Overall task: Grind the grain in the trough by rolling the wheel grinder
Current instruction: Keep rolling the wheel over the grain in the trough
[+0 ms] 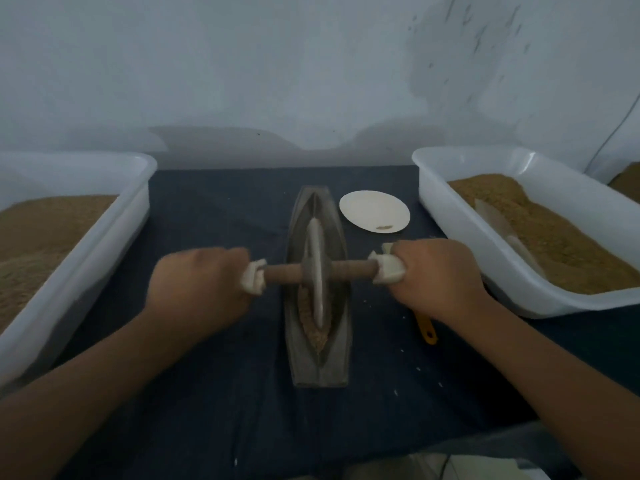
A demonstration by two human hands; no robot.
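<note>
The boat-shaped trough [318, 362] lies on the dark cloth [214, 358] in the middle of the table, its long axis running from near to far. The wheel grinder [317, 268] stands upright in the groove, about midway along it, with its wooden axle [284, 274] crossing left to right.

The left hand [201, 289] grips the left end of the axle and the right hand [436, 278] grips the right end. Both sets of fingers are curled tight round pale cloth wraps [388, 271] that pad the handle ends.

The grain [311, 323] sits in the near half of the groove, heaped along the wheel's near edge and out to the near tip. The far half of the groove looks bare. The picture is dim and a little blurred, so it cannot be told how finely the grain is broken. It looks coarse and heaped rather than floury, which suggests the grinding is under way but not finished. More passes over the near part of the groove seem to be needed.

A white tub [104, 244] of brown grain stands to the left. Another white tub [460, 233] stands to the right, with a pale scoop [502, 230] lying in it. A paper plate [374, 211] rests just right of the trough's far end, and a yellow handle [427, 329] shows beneath the right wrist.
</note>
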